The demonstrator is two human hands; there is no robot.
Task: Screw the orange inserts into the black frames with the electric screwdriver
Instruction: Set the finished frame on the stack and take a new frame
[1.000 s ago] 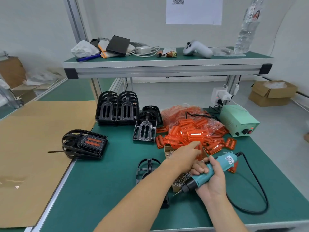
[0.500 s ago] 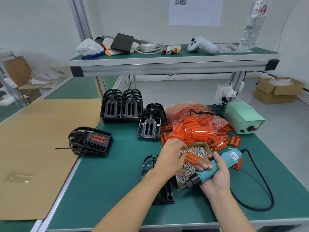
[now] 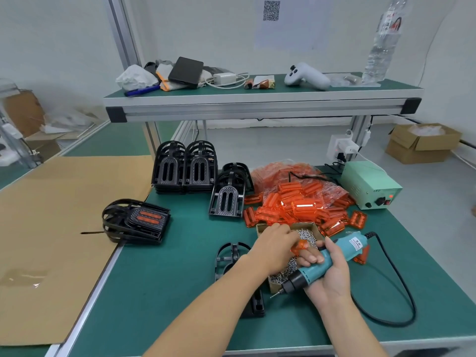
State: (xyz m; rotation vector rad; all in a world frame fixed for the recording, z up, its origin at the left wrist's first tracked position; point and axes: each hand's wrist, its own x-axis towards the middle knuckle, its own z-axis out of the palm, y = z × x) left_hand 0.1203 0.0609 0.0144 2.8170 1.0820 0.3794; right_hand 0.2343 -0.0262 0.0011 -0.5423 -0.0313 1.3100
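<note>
The left hand (image 3: 274,249) reaches in from the near edge, palm down over a small cardboard box (image 3: 260,227) of loose screws (image 3: 306,235). Its fingers curl and pinch an orange insert (image 3: 300,248) just above the screws. The right hand (image 3: 327,271) lies palm up just to the right, fingers wrapped round the teal electric screwdriver (image 3: 324,264), whose bit points near and left, past the box's near corner. The two hands touch or nearly touch at the fingertips.

A black frame (image 3: 233,256) lies flat on the green mat (image 3: 167,292) under the left forearm, partly hidden. Open mat lies to the near left of it, up to the table's metal edge strip (image 3: 103,274), beyond which a sheet of brown cardboard (image 3: 51,228) spreads left. The screwdriver's black cable (image 3: 401,292) loops across the mat on the near right.

Farther off, a heap of orange inserts (image 3: 296,204) spills from a clear bag just beyond the screw box. Left of the heap stand stacks of black frames (image 3: 184,167), one more (image 3: 228,194) leaning in front. A frame with inserts fitted (image 3: 136,220) rests at the mat's left edge. A green power unit (image 3: 371,188) sits far right.
</note>
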